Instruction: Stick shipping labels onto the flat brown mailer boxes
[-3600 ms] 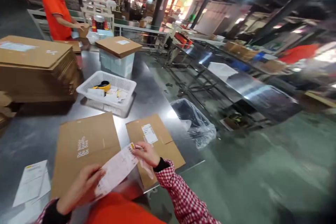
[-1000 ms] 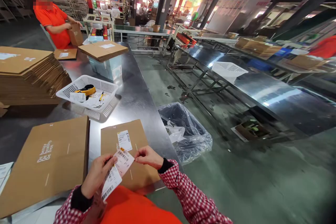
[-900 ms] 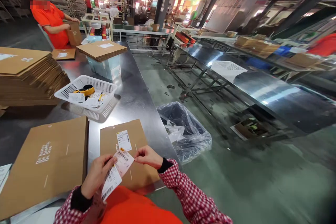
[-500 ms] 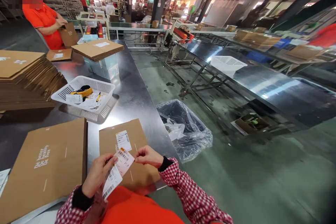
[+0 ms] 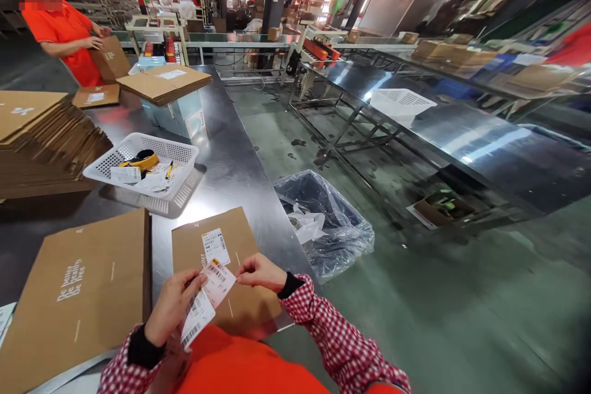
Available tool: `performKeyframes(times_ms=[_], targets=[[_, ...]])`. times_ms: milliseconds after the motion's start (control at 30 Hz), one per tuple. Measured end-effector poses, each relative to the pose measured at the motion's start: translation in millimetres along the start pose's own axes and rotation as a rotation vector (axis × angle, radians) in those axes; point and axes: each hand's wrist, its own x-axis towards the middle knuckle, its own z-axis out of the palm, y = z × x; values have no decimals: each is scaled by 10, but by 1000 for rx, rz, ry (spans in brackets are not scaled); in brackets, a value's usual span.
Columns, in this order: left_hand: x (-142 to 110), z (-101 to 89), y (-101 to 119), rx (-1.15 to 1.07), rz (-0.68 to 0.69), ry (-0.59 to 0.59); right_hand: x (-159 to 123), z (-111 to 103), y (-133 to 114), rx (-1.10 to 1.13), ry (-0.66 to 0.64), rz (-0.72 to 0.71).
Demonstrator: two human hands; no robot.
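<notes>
Your left hand (image 5: 170, 303) is closed on a printed slip (image 5: 220, 286), thumb uppermost, at its left side. Your right hand (image 5: 262, 274) pinches the slip's right corner between thumb and fingertips. The slip is held above the worktop (image 5: 235, 154), close to its near right corner. Its upper part is pinkish, with an orange mark and a barcode; its lower part is white, with further print. Whether this is two sheets or one folded cannot be determined.

Beyond your hands, a labelled carton (image 5: 189, 243) lies flat at that corner. To its left, towards the near edge, lies a larger printed carton (image 5: 96, 271). Farther back, a white basket (image 5: 184, 163) contains a black-and-yellow item (image 5: 144, 161) and papers (image 5: 154, 182); a carton stack (image 5: 50, 148) is to its left. Flat cartons (image 5: 166, 80) top a pale blue box (image 5: 178, 116) near the far right corner. Beside the right edge, below worktop level, is a clear plastic bag (image 5: 344, 237). A co-worker (image 5: 69, 37) in orange stands at the far left.
</notes>
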Motion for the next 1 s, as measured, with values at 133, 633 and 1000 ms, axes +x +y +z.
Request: performKeyframes(times_ms=[133, 633, 1000], targets=[[28, 27, -14, 33, 8, 5, 4, -27, 13, -26, 16, -4], [216, 195, 35, -44, 133, 275, 108, 28, 112, 313, 132, -86], [597, 496, 169, -82, 104, 198, 480, -138, 43, -151, 313, -565]])
